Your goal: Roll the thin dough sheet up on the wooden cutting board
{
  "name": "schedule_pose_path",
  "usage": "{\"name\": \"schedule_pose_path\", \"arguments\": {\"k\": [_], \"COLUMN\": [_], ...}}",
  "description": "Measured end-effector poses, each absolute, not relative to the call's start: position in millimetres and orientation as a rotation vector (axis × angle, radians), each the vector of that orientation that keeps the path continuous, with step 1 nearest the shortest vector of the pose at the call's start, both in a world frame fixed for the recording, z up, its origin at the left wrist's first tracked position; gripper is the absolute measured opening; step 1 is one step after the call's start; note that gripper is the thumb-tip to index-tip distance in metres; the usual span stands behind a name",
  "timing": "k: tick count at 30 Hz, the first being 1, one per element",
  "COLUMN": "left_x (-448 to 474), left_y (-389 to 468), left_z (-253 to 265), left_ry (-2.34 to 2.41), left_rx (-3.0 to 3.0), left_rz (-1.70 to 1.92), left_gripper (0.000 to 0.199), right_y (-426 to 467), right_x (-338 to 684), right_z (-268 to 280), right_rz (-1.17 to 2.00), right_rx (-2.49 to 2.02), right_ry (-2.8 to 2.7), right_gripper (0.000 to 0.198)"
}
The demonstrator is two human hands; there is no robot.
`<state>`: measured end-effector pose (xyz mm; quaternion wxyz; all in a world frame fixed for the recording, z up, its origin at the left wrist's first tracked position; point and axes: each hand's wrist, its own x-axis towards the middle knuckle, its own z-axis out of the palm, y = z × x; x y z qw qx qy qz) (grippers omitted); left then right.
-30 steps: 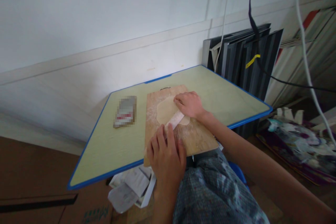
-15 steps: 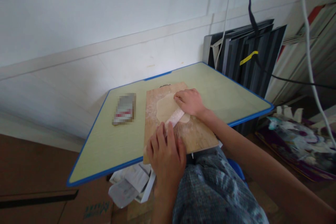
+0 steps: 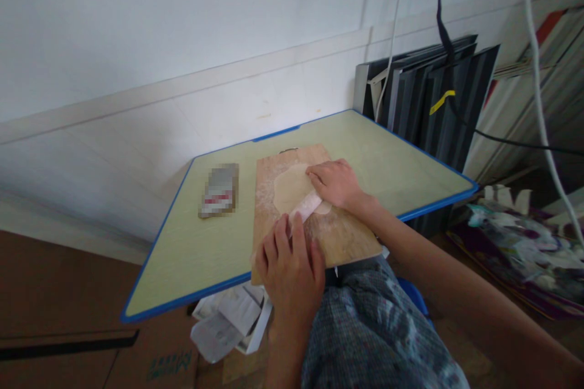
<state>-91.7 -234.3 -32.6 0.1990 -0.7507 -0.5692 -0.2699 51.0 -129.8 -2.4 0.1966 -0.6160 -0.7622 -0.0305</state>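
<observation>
Both hands on one rolling pin, which lies aslant on a sheet of dough. Left hand (image 3: 292, 255) at the pin's near end: fingers stretched, a little apart, laid over the rolling pin (image 3: 308, 205); can't tell if they wrap it. Right hand (image 3: 337, 182) at the far end: fingers bent, tips over the dough; pin end hidden below, so grip there can't be told either. Middle of pin shows between the hands.

Dough sheet (image 3: 287, 188): thin, flat, uneven outline, well inside the edges of the wooden board (image 3: 347, 240). Strip of floury wood left of it, bare wood on the near side. Metal handle (image 3: 288, 150) at board's far edge. Board's near edge sticks out past the bench's near edge, toward the lap.

Bench (image 3: 401, 164): pale yellow-green top, blue rim. Broad stretch of top right of the board, running to the right corner; narrower room on the left, where a blurred-out packet (image 3: 220, 191) lies apart from the board. White wall (image 3: 182, 12) bounds the far side; dark panels (image 3: 429, 97) lean past the right far edge. Black cable (image 3: 511, 141) hangs beyond the bench's right side.
</observation>
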Motion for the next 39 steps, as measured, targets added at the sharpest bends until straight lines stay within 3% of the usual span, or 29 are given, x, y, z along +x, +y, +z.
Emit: {"name": "schedule_pose_path", "arguments": {"k": [10, 22, 33, 39], "left_x": [-94.8, -99.0, -101.4, -98.1], "left_y": [-234.4, -226.0, -231.0, -234.3], "left_z": [-23.5, -16.2, -13.1, -14.1], "left_ry": [-1.607, -1.674, -1.687, -1.687], "left_rx": [-2.195, -2.227, -2.251, -2.224], "left_rz": [-0.625, -0.412, -0.417, -0.435], "left_gripper": [0.043, 0.053, 0.051, 0.048], "right_y": [-162.0, -95.1, -166.8, -151.0], "right_x": [67.8, 51.0, 73.4, 72.6], "right_z": [-10.3, 2.1, -2.9, -4.0], "right_rz": [-0.212, -0.084, -0.215, -0.147], "right_rx": [-1.612, -1.698, -1.656, -1.656], "right_ry": [-2.150, -2.405, -2.317, -2.329], "right_gripper": [0.039, 0.041, 0.040, 0.041]}}
